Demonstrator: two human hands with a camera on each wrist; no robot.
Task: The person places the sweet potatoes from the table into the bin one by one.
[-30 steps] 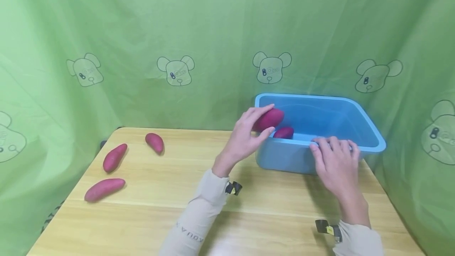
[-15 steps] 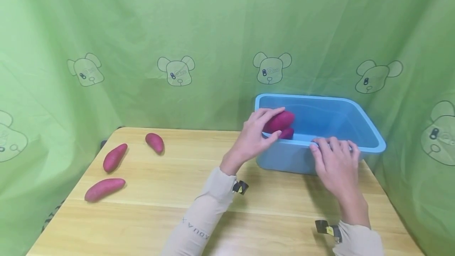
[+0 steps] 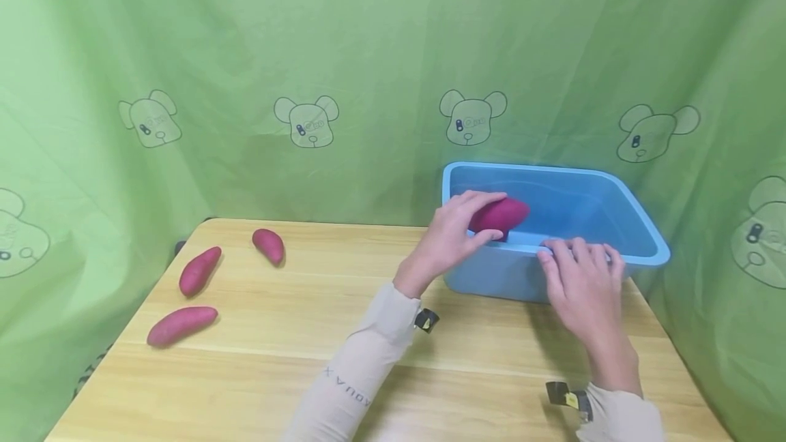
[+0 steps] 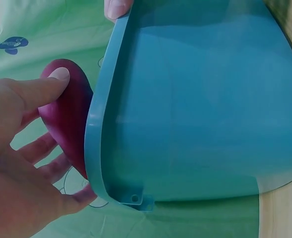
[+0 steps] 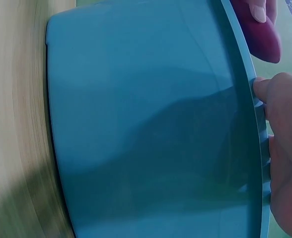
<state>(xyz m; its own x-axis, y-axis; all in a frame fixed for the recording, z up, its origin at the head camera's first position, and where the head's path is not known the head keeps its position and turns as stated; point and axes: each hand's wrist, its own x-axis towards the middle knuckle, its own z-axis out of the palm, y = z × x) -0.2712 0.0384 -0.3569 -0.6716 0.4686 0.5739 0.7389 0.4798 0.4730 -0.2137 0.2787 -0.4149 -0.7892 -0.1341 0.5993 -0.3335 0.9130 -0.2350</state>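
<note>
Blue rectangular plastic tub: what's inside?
Inside the tub, part of the floor shows. At the opening, the left grip holds a tapered purplish-red sweet potato; a dark red sliver shows below it, too covered to identify. The near wall hides whatever lies behind it.

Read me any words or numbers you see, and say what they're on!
Left sleeve: looks like "X AQUA", but folds make letters uncertain.
Bear heads on the green curtain: marks inside, too blurred to read.
Yellow patches on the black wrist pieces: any writing is too small.
Blue prints in both wrist views: too blurred.
Dark marks at far left: partly hidden, unreadable.
Blue tub, held sweet potato: none that I see.
</note>
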